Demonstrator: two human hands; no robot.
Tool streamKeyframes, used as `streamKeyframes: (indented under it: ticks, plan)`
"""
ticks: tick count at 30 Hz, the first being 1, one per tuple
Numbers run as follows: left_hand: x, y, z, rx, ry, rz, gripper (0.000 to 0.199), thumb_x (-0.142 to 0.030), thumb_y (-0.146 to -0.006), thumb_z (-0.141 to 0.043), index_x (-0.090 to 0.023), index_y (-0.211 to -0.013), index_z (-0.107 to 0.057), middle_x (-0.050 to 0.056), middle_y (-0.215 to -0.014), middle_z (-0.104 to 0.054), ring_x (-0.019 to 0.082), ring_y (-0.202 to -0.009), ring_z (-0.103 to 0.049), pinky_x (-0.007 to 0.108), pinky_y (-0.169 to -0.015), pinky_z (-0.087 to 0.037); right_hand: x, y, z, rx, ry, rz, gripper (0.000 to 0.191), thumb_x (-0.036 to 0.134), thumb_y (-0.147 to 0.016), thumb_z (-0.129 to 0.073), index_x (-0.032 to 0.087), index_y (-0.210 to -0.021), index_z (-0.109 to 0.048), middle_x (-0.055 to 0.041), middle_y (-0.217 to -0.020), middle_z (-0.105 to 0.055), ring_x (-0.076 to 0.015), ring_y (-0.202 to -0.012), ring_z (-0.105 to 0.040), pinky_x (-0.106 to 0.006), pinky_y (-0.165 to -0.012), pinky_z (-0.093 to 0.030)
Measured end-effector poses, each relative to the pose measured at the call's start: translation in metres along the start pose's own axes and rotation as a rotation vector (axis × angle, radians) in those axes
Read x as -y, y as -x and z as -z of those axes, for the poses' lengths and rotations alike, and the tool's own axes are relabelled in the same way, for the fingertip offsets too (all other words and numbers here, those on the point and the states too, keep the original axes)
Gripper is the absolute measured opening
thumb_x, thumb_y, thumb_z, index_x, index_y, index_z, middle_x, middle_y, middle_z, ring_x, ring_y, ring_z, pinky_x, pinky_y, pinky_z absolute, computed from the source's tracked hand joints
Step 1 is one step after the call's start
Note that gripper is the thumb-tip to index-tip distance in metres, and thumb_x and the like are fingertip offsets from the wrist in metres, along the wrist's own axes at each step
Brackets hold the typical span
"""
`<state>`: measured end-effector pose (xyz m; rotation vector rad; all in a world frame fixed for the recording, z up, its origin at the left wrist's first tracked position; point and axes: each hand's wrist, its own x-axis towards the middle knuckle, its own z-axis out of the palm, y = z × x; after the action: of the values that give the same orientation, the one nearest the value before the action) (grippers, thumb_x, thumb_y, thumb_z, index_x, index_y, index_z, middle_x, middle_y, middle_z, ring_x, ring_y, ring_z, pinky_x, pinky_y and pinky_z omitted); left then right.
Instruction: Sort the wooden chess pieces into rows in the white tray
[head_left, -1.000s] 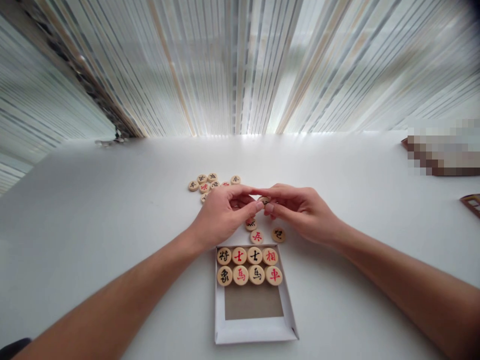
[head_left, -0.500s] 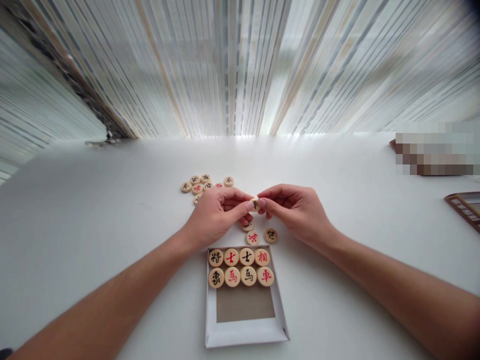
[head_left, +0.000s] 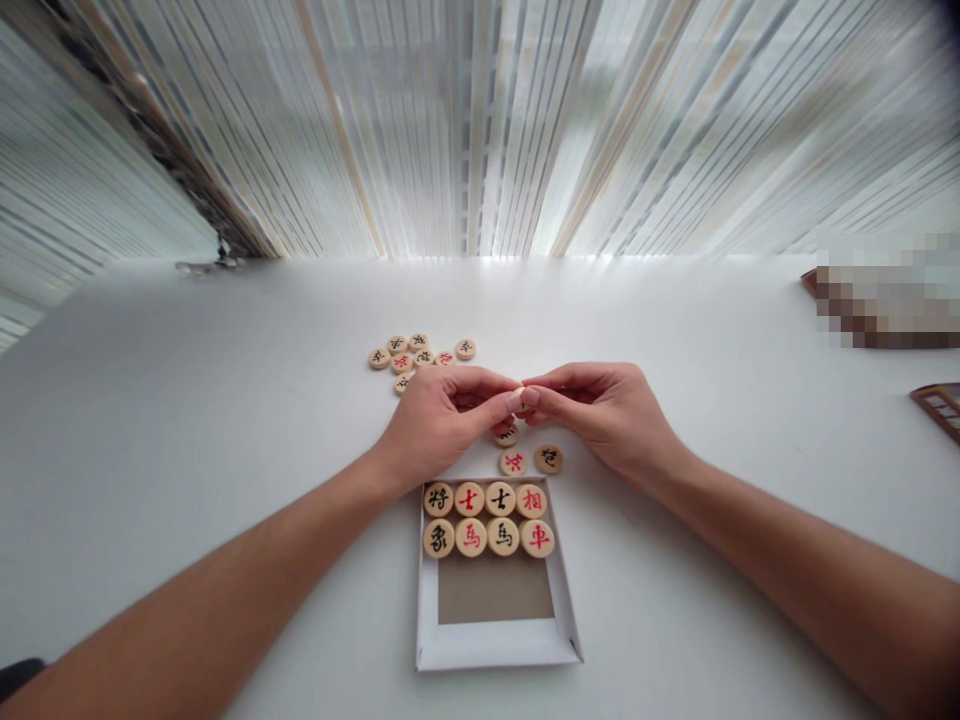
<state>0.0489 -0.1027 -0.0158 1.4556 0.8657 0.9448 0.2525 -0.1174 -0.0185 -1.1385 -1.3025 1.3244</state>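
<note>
The wooden disc [head_left: 522, 400] in play sits just right of the middle of the frame, held up off the tabletop [head_left: 225, 450] between both hands. Half a second ago I could read its black character; now it has tipped so that mostly pale wood shows — I take that as a piece being turned in the fingers, not set down. My left hand [head_left: 439, 418] and right hand [head_left: 604, 405] share the grip, thumbs and fingertips pinched on the disc from either side. Just below, partly behind the left fingers, lies a black-marked disc [head_left: 506, 435], then a red-marked disc [head_left: 513, 461], with a darker disc [head_left: 549, 459] to its right. At lower centre the white box [head_left: 499, 655] carries two rows of four discs, unchanged since then, its brown floor showing beneath them. A loose cluster of discs [head_left: 401, 363] lies up and left of centre, partly behind the left hand. Farther out, a striped curtain [head_left: 450, 120] fills the top — and a brown-edged object [head_left: 937, 410] enters at the right edge.
</note>
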Motion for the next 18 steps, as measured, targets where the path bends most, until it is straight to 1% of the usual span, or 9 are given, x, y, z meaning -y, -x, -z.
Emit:
streamKeyframes:
  ticks: [5,10,18]
  plan:
    - [0.0022,0.0004,0.0000,-0.008,0.017,0.002,0.021,-0.033,-0.090,-0.084,-0.015,-0.100,-0.086,0.008,-0.091,-0.086,0.019,-0.078,-0.081,0.027,-0.072,-0.068,0.0001,0.0016,-0.0019,-0.008,-0.090,-0.079,0.037,0.047,-0.064,-0.101,0.020,-0.084,-0.087,-0.0080,-0.081,-0.084,-0.0227,-0.075,-0.080,-0.032,-0.072,-0.067]
    - [0.0024,0.0008,-0.0001,-0.012,0.025,-0.003,0.021,-0.031,-0.089,-0.085,-0.015,-0.102,-0.087,0.008,-0.091,-0.086,0.019,-0.076,-0.080,0.027,-0.071,-0.068,-0.0003,0.0010,-0.0014,-0.024,-0.081,-0.082,0.036,0.046,-0.063,-0.102,0.020,-0.082,-0.087,-0.0077,-0.080,-0.084,-0.0229,-0.075,-0.080,-0.033,-0.073,-0.066]
    - [0.0009,0.0007,0.0013,-0.016,-0.004,0.031,0.018,-0.028,-0.089,-0.083,-0.015,-0.102,-0.088,0.009,-0.089,-0.086,0.017,-0.071,-0.079,0.025,-0.069,-0.067,0.0028,0.0000,-0.0020,-0.004,-0.115,-0.144,0.036,0.046,-0.063,-0.102,0.019,-0.081,-0.087,-0.0087,-0.081,-0.084,-0.0222,-0.075,-0.080,-0.033,-0.076,-0.067]
